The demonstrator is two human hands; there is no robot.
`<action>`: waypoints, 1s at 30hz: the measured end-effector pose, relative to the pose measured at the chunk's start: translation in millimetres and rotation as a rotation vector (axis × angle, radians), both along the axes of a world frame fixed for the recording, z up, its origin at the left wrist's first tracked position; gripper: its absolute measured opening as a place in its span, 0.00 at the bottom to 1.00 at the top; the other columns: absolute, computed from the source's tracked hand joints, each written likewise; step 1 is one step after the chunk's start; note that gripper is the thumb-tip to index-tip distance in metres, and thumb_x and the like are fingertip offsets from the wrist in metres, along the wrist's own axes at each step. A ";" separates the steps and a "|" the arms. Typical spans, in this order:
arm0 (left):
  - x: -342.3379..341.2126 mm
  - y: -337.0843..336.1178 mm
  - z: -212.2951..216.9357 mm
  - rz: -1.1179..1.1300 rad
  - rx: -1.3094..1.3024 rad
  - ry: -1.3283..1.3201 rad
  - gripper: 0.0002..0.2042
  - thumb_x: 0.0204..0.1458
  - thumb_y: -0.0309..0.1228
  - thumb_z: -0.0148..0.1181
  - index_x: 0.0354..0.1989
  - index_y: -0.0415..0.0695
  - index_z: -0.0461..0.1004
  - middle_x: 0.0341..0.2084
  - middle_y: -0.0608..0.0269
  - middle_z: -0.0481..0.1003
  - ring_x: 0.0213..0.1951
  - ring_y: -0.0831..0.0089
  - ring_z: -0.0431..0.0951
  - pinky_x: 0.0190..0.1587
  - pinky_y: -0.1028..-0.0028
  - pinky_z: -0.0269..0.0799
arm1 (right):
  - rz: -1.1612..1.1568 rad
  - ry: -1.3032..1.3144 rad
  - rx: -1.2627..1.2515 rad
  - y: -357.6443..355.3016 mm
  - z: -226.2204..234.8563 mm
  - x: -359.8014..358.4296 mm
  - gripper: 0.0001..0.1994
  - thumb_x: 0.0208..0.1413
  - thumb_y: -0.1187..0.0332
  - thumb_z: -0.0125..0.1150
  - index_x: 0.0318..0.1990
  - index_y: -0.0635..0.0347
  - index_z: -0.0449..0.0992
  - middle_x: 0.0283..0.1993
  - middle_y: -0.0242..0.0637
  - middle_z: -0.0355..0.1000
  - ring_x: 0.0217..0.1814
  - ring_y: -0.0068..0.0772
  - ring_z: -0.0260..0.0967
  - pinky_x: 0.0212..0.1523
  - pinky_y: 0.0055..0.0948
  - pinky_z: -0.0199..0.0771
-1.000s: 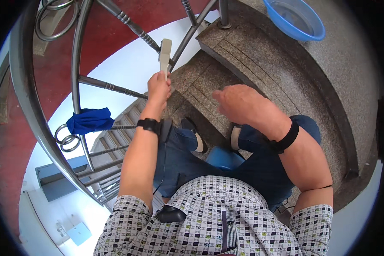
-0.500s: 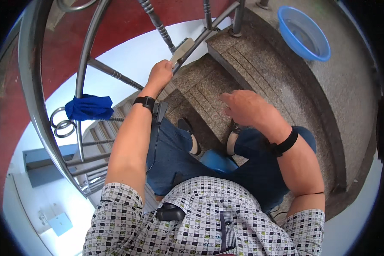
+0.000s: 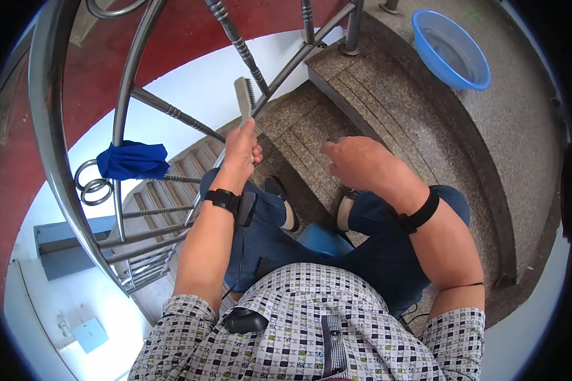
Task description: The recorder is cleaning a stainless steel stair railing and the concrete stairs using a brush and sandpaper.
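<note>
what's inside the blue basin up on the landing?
The blue basin looks to hold shallow clear water; its pale bottom shows through, with no object visible in it. The floor beneath it is covered, and its top edge runs out of view.

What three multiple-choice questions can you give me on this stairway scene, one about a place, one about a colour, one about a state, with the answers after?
1. Where does the blue cloth hang?
A. on the metal railing
B. in the basin
C. on the person's knee

2. What colour is the basin on the landing?
A. red
B. blue
C. white

3. What is the left hand doing?
A. lying flat on a step
B. resting in the basin
C. gripping a brush

Answers:
1. A: the cloth is draped over a bar of the metal railing, left of the left arm.
2. B: its rim and wall are plainly blue.
3. C: its fingers are closed round the handle of the brush, held up at a railing bar, while the right hand is open and holds nothing.
</note>
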State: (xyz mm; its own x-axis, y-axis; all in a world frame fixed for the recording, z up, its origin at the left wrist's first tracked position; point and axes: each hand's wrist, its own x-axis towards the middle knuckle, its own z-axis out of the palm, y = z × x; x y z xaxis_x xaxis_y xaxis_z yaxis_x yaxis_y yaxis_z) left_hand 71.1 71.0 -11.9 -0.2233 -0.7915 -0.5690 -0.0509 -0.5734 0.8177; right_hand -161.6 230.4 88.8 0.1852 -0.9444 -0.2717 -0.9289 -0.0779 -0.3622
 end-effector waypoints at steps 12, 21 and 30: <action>-54.4 -4.9 -9.3 0.020 0.360 0.496 0.24 0.69 0.56 0.43 0.26 0.53 0.63 0.14 0.69 0.59 0.20 0.69 0.62 0.24 0.65 0.59 | 0.018 -0.121 -0.125 12.5 4.7 -2.8 0.10 0.56 0.66 0.66 0.40 0.62 0.79 0.31 0.49 0.78 0.41 0.53 0.79 0.41 0.47 0.78; -60.6 -54.2 2.4 0.072 0.239 0.350 0.23 0.70 0.54 0.41 0.25 0.52 0.62 0.15 0.70 0.56 0.19 0.71 0.57 0.22 0.68 0.53 | 0.016 -0.103 -0.188 15.0 1.6 -8.1 0.08 0.55 0.67 0.65 0.34 0.63 0.78 0.28 0.46 0.78 0.35 0.50 0.80 0.37 0.43 0.79; -74.9 -33.8 8.8 0.115 0.256 0.363 0.24 0.71 0.53 0.39 0.26 0.49 0.61 0.16 0.67 0.58 0.20 0.69 0.59 0.23 0.67 0.56 | 0.060 -0.071 -0.251 20.2 3.4 -10.0 0.08 0.55 0.67 0.63 0.33 0.62 0.78 0.27 0.43 0.77 0.36 0.45 0.79 0.38 0.40 0.78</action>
State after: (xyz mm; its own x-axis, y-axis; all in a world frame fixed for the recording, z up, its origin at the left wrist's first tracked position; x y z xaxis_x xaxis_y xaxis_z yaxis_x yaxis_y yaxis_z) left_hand -3.8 37.1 -3.1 -0.3634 -0.6671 -0.6503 0.2888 -0.7443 0.6021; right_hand -171.6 250.6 92.1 0.2530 -0.9673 -0.0150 -0.8929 -0.2276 -0.3885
